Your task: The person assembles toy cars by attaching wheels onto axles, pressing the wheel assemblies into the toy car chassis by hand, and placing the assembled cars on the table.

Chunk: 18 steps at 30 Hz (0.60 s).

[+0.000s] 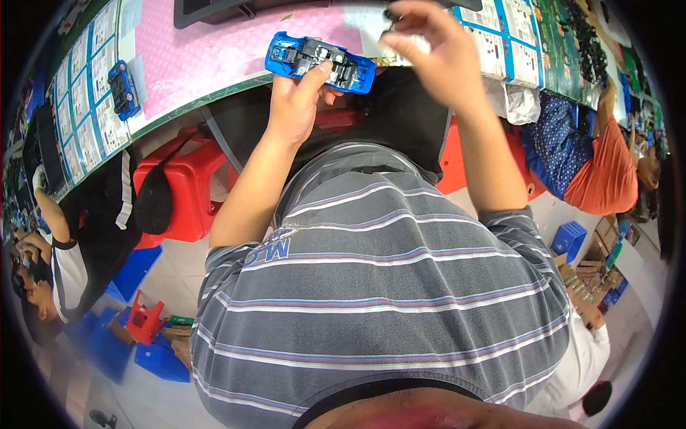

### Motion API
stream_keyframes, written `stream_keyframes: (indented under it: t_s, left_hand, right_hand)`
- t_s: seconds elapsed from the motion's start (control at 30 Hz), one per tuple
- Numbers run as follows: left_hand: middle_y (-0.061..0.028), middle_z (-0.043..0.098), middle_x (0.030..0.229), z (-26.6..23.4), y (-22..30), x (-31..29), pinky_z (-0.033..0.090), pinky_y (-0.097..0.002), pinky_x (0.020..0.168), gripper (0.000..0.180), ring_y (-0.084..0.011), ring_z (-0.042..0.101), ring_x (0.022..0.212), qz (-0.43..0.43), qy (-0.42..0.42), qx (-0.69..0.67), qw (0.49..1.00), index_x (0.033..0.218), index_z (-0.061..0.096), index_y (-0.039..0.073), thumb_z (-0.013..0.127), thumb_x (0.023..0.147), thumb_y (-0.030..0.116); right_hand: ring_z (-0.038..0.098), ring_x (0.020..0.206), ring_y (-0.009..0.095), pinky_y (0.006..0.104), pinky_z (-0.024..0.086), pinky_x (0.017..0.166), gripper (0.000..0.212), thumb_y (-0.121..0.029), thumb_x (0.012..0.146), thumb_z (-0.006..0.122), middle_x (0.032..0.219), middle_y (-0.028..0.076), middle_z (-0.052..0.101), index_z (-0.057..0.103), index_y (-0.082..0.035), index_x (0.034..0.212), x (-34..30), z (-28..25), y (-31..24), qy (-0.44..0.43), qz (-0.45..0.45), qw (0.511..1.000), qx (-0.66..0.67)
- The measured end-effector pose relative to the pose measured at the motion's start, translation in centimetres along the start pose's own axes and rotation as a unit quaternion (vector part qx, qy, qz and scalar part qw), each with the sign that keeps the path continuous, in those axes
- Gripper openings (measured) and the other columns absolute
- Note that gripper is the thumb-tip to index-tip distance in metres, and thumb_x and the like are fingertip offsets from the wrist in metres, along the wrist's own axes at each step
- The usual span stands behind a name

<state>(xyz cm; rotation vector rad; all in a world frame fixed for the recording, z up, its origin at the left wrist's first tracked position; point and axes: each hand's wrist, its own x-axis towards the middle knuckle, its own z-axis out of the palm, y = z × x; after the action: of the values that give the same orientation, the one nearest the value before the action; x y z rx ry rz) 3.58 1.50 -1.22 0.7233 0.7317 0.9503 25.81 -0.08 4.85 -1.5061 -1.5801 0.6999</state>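
Note:
My left hand point(299, 100) grips a blue toy car body point(281, 63), its thumb pressed on the inside. The car's underside faces up, showing a black and silver interior. To the right, my right hand point(436, 53) is raised above the table edge, apart from the car. Its fingers are curled, with a small black part point(389, 16) at the fingertips, too small to make out its kind. Farther left, another blue toy car point(124, 90) lies on the table.
A black tray point(207, 13) stands at the table's far side. Printed sheets point(89, 79) and a pink dotted mat point(182, 61) cover the tabletop. Black parts point(589, 50) are heaped at the right. Co-workers sit on both sides. A red stool point(179, 186) stands at the left.

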Motion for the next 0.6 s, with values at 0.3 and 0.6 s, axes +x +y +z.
stream_keyframes:
  t_s: [0.3,0.6]
  left_hand:
    - [-0.0093,0.066,0.104,0.3,0.2,0.7,0.047,-0.0290,0.061,0.041,-0.0185,0.066,0.083,-0.018,-0.045,0.013,0.999,0.132,0.048,0.001,0.058,0.095,0.015]
    - [-0.0104,0.066,0.108,0.2,1.1,-0.1,0.047,-0.0280,0.062,0.044,-0.0180,0.066,0.086,0.000,-0.037,0.006,0.999,0.134,0.047,0.003,0.059,0.094,0.018]
  right_hand:
    - [0.065,0.100,0.016,0.0308,0.054,0.090,0.022,-0.008,0.086,0.077,0.116,0.012,0.063,0.063,0.003,0.099,-3.0,0.6,2.9,0.003,0.013,0.984,0.175]
    - [0.060,0.109,0.016,0.0307,0.049,0.098,0.013,-0.002,0.091,0.070,0.127,0.012,0.056,0.061,0.001,0.100,-3.0,1.5,1.7,-0.048,0.067,0.934,0.346]
